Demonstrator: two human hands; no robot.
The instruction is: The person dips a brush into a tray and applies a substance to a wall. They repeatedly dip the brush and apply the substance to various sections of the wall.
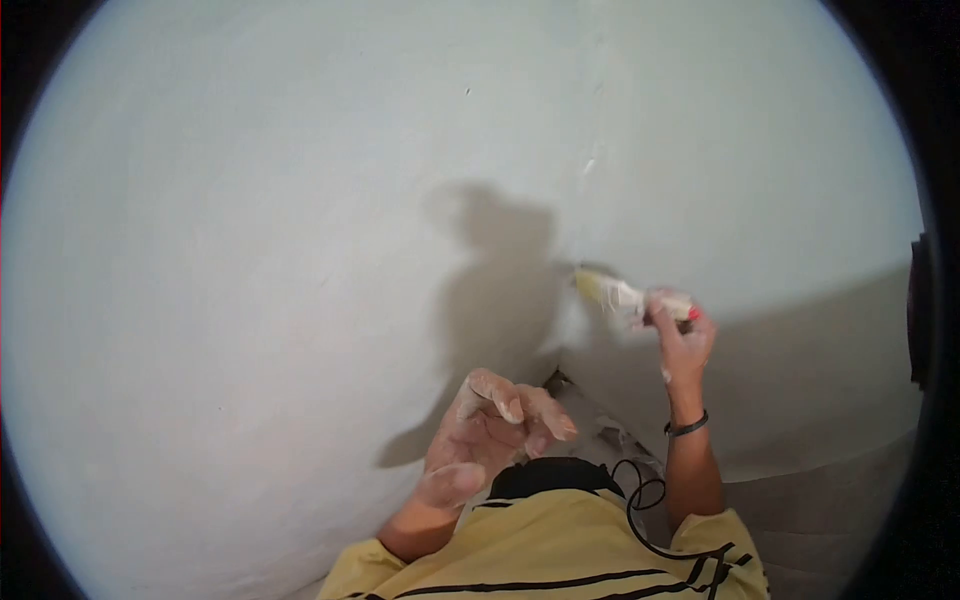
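Gripping a small paint-caked paintbrush (612, 292) with pale yellowish bristles, the right hand (680, 335) is closed around its handle, a spot of red showing at the fingers. The brush is raised right of centre, bristles pointing left and meeting the inner corner (563, 330) where two wall faces join. A thin black wristband (687, 427) circles that wrist. The left hand (490, 430), smeared with whitish paint, hangs lower and nearer the body, fingers loosely half-curled around nothing, well apart from the brush. The smooth off-white plastered wall (250, 250) fills nearly the whole view; the face right of the corner lies partly in grey shade, and a dark shadow (495, 290) falls just left of the corner. Rough pale debris (610, 430) sits low in the corner. Below are a yellow shirt (560, 560) with thin black stripes and a looped black cord (640, 500). A dark fitting (917, 310) shows at the right edge
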